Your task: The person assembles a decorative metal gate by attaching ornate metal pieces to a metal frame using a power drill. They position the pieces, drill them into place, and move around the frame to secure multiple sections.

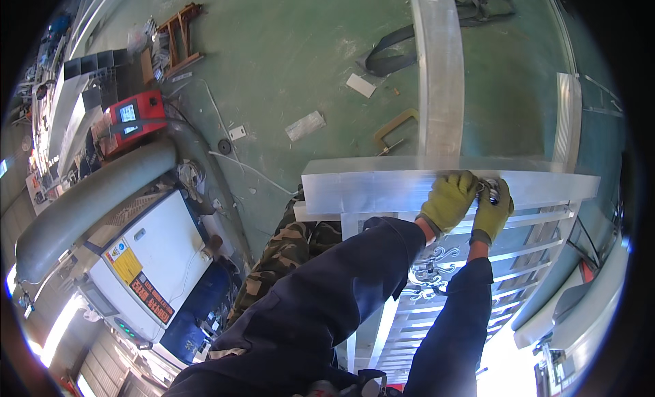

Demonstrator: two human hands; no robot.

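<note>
My left hand [448, 203] and my right hand [492, 210], both in yellow-green work gloves, meet at the face of a wide silver metal beam [368, 190]. Between them is a small shiny metal piece [486, 189], too covered by the gloves to name. The right hand's fingers and thumb close round it. Bent fingers of the left hand press in from its left side; what they grip is hidden. Below the beam spreads a slatted metal frame [525, 250], with a curled silver ornament [428, 274] under my wrists.
An upright-looking metal beam [440, 76] runs away from the wide one across the green floor [273, 49]. A C-shaped clamp [397, 127] and a dark strap [389, 52] lie there. At left stand a white machine cabinet [160, 236], a thick grey hose [95, 202] and a red unit [140, 120].
</note>
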